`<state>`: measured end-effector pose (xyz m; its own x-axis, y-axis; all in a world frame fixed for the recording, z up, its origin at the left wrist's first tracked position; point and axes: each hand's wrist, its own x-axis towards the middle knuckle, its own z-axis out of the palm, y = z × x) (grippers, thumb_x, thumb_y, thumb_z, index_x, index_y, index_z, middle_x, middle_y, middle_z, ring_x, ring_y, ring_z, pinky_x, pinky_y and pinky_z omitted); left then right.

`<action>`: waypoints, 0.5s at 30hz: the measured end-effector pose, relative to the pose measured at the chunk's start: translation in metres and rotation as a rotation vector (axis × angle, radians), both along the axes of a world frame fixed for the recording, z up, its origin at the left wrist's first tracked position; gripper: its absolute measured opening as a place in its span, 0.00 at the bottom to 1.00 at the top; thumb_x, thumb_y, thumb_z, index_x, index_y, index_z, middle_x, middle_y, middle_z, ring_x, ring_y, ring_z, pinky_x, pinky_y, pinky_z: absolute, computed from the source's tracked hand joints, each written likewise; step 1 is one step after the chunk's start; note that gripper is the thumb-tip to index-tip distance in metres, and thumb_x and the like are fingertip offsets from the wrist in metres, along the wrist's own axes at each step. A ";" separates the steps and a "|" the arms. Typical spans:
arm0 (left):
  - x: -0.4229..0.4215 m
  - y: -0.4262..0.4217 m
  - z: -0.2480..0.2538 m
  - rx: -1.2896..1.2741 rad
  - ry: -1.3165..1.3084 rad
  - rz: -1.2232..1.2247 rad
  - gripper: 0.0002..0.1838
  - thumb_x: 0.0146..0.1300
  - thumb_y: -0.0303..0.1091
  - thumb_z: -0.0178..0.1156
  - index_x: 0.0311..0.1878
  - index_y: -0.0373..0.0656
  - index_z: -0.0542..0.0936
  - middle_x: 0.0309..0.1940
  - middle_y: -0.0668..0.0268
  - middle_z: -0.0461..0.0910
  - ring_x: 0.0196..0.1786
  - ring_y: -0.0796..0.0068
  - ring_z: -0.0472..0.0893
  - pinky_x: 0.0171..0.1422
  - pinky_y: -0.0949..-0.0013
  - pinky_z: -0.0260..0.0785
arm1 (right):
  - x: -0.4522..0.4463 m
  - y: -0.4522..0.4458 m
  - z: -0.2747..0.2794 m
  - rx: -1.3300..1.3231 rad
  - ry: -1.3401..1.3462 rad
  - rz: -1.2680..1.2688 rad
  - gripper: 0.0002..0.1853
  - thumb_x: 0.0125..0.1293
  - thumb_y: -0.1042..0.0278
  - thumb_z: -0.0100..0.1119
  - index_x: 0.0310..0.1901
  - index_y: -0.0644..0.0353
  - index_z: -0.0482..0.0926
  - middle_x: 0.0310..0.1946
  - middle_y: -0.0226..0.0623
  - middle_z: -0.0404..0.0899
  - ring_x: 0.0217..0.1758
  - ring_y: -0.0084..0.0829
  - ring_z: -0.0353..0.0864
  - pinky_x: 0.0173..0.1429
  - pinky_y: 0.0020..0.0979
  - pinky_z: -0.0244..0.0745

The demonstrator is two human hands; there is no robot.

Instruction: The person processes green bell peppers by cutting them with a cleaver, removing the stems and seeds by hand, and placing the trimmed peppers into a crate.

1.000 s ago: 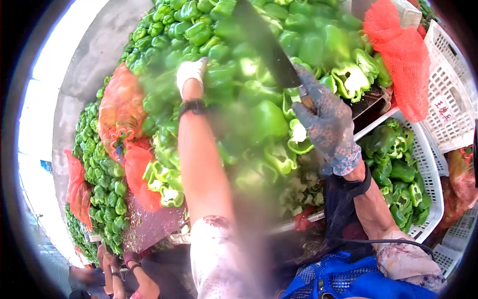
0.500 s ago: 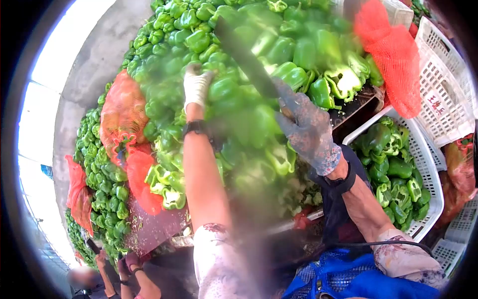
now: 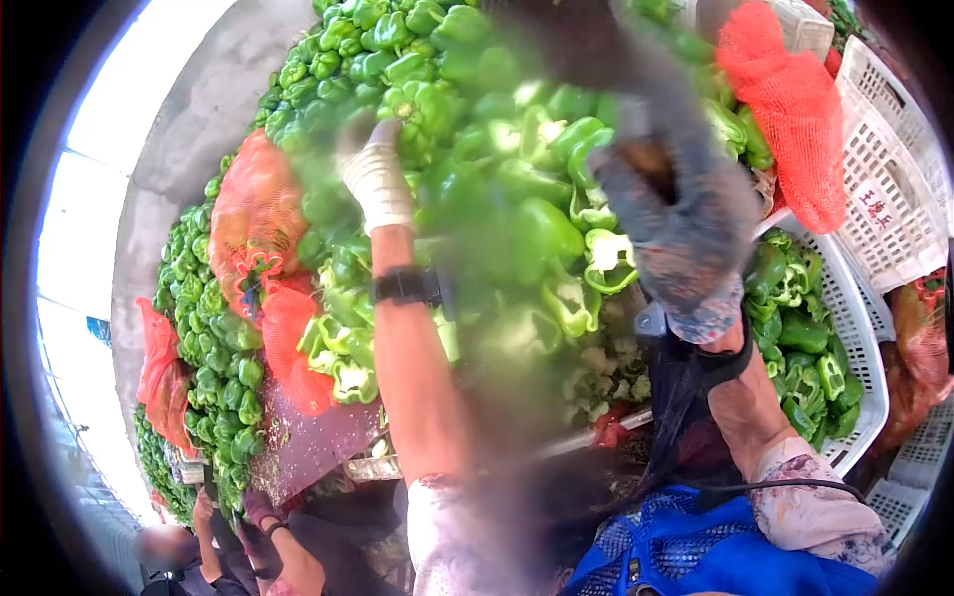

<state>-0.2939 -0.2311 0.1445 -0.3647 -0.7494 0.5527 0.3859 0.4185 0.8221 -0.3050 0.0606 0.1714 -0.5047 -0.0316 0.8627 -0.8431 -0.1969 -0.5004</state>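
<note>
My left hand [image 3: 376,177], in a white glove with dark fingertips, is at a whole green pepper [image 3: 419,111] on the heap, its fingers curled toward it; blur hides whether it grips. My right hand [image 3: 681,199], in a grey patterned glove, is closed round the handle of a knife [image 3: 571,40]. The knife's broad dark blade is smeared by motion and reaches over the upper part of the heap. Cut peppers [image 3: 608,260] with pale insides lie between my hands and just left of my right hand.
A white crate [image 3: 863,372] of cut peppers stands at the right, below a tilted crate [image 3: 884,189] and a red mesh bag [image 3: 790,119]. An orange mesh sack [image 3: 253,214] lies at left. Another person's hands [image 3: 260,509] are at lower left. Scraps lie at the front edge.
My right hand has risen and moved right with the knife, whose blade has swung up. My left hand has shifted slightly left, beside a whole pepper.
</note>
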 end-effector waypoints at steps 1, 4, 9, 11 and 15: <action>0.000 0.004 0.012 -0.023 0.013 -0.007 0.18 0.51 0.23 0.66 0.48 0.37 0.79 0.37 0.67 0.79 0.38 0.77 0.77 0.46 0.74 0.71 | 0.006 0.003 0.016 -0.132 -0.017 0.040 0.32 0.56 0.82 0.67 0.64 0.56 0.73 0.37 0.30 0.79 0.33 0.16 0.75 0.38 0.20 0.75; -0.002 0.023 0.049 -0.220 0.036 0.029 0.19 0.51 0.26 0.68 0.48 0.38 0.79 0.37 0.66 0.80 0.36 0.78 0.77 0.41 0.73 0.73 | 0.026 0.004 0.042 -0.118 -0.061 -0.081 0.24 0.58 0.80 0.65 0.57 0.59 0.76 0.38 0.31 0.80 0.33 0.19 0.76 0.36 0.21 0.74; 0.012 0.057 0.069 0.005 0.026 -0.036 0.18 0.61 0.33 0.63 0.51 0.33 0.76 0.41 0.60 0.79 0.39 0.69 0.79 0.42 0.65 0.79 | -0.023 -0.054 -0.043 0.769 -0.039 -0.063 0.18 0.61 0.71 0.57 0.54 0.57 0.79 0.41 0.48 0.82 0.38 0.42 0.83 0.44 0.38 0.79; 0.031 -0.009 0.047 0.045 -0.007 0.140 0.17 0.65 0.33 0.57 0.53 0.31 0.74 0.42 0.55 0.78 0.39 0.65 0.81 0.41 0.63 0.82 | -0.013 -0.042 -0.068 0.807 -0.130 -0.198 0.21 0.62 0.69 0.58 0.59 0.52 0.78 0.42 0.47 0.82 0.38 0.42 0.83 0.44 0.37 0.79; 0.041 -0.087 -0.023 0.119 -0.235 0.237 0.14 0.65 0.32 0.58 0.50 0.36 0.77 0.39 0.61 0.78 0.35 0.70 0.78 0.35 0.69 0.79 | -0.022 -0.038 -0.089 0.785 -0.439 -0.119 0.27 0.62 0.69 0.60 0.65 0.46 0.73 0.36 0.41 0.82 0.33 0.30 0.80 0.41 0.32 0.77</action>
